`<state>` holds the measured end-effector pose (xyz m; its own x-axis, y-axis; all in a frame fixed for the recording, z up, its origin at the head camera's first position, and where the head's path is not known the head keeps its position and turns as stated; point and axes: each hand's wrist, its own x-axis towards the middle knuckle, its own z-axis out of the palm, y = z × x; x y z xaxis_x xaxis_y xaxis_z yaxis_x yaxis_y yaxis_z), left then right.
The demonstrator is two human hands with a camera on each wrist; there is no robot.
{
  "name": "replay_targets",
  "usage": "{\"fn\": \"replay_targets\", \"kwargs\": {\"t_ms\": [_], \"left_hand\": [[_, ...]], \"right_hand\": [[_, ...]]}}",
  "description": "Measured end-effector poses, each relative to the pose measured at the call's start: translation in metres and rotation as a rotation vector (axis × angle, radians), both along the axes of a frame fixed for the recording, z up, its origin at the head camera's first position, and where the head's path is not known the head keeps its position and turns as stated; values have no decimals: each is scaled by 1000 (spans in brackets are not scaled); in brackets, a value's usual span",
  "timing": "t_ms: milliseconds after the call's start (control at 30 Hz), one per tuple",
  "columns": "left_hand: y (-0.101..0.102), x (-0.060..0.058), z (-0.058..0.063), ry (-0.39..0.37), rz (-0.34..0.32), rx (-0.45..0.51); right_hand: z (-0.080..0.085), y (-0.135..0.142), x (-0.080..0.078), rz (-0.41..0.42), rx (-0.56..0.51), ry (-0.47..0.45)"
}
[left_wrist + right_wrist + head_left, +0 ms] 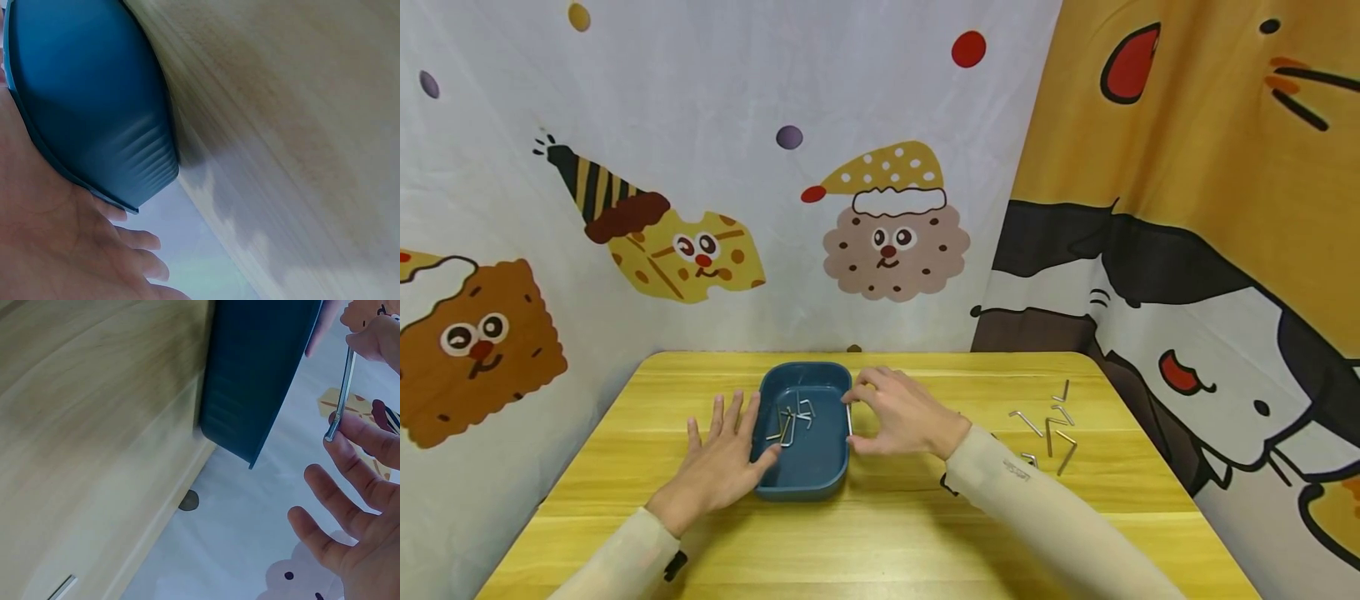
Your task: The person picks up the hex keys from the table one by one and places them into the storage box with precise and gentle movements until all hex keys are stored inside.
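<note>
A dark blue tray (805,477) stands on the wooden table with several L-shaped hex keys (787,427) lying on its bottom. My left hand (718,462) rests at the tray's left side, fingers stretched and the thumb over the rim. At the opposite rim, my right hand (906,414) pinches a silver hex key (343,387) between thumb and fingertips. The right wrist view shows that key's short bent end by the fingertips, with the other fingers spread apart.
On the right part of the table (895,542) lie several more hex keys (1028,422), some silver and some darker, partly near the right sleeve (1000,467). A curtain (790,75) with cartoon prints hangs behind the table.
</note>
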<state>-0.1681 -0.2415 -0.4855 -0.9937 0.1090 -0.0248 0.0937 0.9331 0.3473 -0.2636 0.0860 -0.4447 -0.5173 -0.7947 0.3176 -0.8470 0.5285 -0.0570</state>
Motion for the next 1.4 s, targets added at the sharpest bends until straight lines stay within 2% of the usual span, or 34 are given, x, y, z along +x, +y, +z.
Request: {"fn": "replay_targets", "kwargs": {"t_ms": [333, 967, 1400], "left_hand": [[1, 0, -1, -6, 5, -4], [0, -2, -1, -14, 5, -22], [1, -2, 0, -12, 0, -24]], "right_hand": [[0, -18, -7, 9, -5, -31], [8, -53, -20, 41, 76, -48], [12, -76, -31, -11, 112, -102]]}}
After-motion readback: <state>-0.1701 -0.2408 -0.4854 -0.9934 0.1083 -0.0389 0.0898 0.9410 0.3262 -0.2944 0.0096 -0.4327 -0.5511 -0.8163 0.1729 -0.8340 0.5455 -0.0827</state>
